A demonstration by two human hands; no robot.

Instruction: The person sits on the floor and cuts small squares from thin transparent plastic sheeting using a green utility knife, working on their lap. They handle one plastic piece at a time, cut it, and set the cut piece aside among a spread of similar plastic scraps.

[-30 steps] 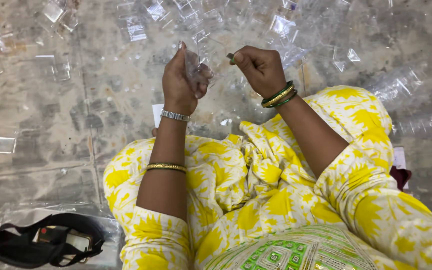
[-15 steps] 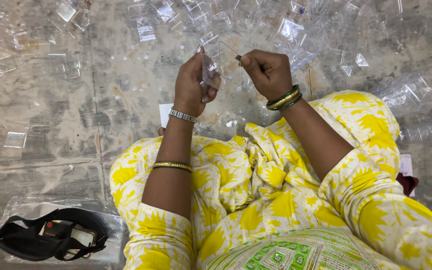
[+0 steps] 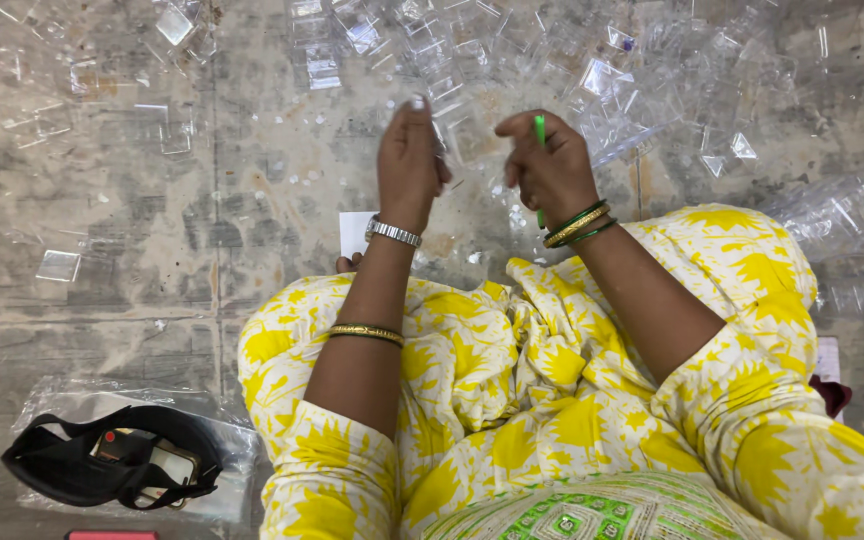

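Compared with a moment before, the clear plastic piece is now gripped by the left hand fingers, while a green stick is pinched upright in the right hand.

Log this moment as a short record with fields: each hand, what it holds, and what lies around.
left hand: left hand raised, fingers closed on a small clear plastic piece, mostly hidden
right hand: right hand raised beside it, gripping a thin green tool
gap between hands: apart, not touching
floor: grey floor strewn with clear plastic pieces
near left knee: black bag lying on a clear plastic sheet
under left wrist: white card on the floor
clothing: yellow patterned garment
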